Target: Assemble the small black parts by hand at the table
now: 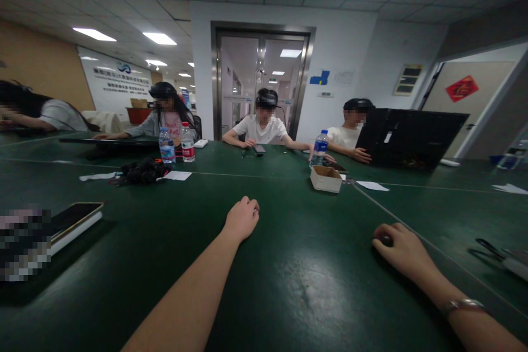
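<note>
My left hand (242,218) rests on the green table (313,297) near its middle, with the fingers curled inward. Whatever those fingers hold, if anything, is hidden under them. Farther right, my right hand (406,250) lies on the table with thumb and fingers curled. A small dark rounded thing (386,240) shows between that thumb and the fingers; its kind cannot be made out. Beyond the gap between both hands stands an open cardboard box (325,181), touched by neither.
Two bottles (167,146) and a black tangled bundle (142,171) are at the left. A phone (76,214) lies on a pale slab nearer me. Another bottle (320,146) stands behind the box. Several people in headsets sit across the table; a black panel (408,137) stands right.
</note>
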`<state>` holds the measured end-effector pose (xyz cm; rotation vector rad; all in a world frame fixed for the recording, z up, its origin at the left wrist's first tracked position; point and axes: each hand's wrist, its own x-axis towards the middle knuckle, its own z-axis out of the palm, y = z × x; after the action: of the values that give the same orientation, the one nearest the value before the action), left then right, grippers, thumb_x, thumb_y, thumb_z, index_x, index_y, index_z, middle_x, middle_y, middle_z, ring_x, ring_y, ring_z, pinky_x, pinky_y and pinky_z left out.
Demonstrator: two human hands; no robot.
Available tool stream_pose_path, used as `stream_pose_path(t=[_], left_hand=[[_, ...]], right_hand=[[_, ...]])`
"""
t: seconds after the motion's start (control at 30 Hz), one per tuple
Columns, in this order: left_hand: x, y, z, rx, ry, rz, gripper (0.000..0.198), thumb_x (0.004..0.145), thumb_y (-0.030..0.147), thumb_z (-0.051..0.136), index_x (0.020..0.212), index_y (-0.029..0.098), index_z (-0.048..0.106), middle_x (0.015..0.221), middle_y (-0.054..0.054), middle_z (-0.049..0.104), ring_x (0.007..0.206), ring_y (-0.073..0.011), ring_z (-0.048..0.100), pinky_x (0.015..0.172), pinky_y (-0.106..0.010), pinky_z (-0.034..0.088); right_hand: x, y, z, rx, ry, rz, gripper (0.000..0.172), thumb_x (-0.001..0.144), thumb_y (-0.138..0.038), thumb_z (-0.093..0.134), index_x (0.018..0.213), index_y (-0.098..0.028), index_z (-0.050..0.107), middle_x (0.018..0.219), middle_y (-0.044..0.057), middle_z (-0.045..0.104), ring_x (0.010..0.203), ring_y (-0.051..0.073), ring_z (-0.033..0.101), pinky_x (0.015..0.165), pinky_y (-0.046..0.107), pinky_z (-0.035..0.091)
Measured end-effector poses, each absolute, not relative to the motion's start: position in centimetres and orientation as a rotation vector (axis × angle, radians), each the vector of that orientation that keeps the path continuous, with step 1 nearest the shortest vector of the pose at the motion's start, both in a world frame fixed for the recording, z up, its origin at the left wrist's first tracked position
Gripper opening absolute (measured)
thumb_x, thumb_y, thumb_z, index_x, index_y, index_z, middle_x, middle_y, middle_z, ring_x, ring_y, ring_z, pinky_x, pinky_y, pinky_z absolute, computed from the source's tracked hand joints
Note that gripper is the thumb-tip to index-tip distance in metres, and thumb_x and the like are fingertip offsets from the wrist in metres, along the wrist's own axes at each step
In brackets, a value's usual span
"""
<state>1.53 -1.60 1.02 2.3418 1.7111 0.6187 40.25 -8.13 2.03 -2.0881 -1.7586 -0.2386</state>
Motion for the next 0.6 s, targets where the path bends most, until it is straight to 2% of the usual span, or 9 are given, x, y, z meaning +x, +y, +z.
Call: stream_pose_path(t=[0.2, 0.6], left_hand=[[1.54, -1.71, 1.14, 2.358, 1.722, 0.598, 0.022, 0.087, 0.031, 0.04, 0.1, 0.024, 0.057, 0.105, -0.004, 0.052, 0.092, -0.0163, 0.055, 0.078, -0.029, 0.046], [1.67, -1.49, 0.99, 2.396, 1.742, 0.616, 0.021, 0.086, 0.029, 0.04, 0.097, 0.024, 0.057, 0.103, -0.004, 0.052, 0.09, -0.016, 0.055, 0.075, -0.028, 0.045]], right_hand=[[39.78, -8.39, 2.67, -2.123, -1.804, -0.117, 0.025, 0.07, -0.037, 0.05, 0.077, -0.018, 0.064, 0.088, 0.011, 0.059, 0.081, 0.025, 0.059, 0.075, 0.037, 0.048], [40.22, -7.97, 2.24, -2.115, -1.859, -0.139, 0.029, 0.073, -0.04, 0.048, 0.081, -0.019, 0.065, 0.087, 0.012, 0.06, 0.08, 0.026, 0.058, 0.072, 0.038, 0.047]])
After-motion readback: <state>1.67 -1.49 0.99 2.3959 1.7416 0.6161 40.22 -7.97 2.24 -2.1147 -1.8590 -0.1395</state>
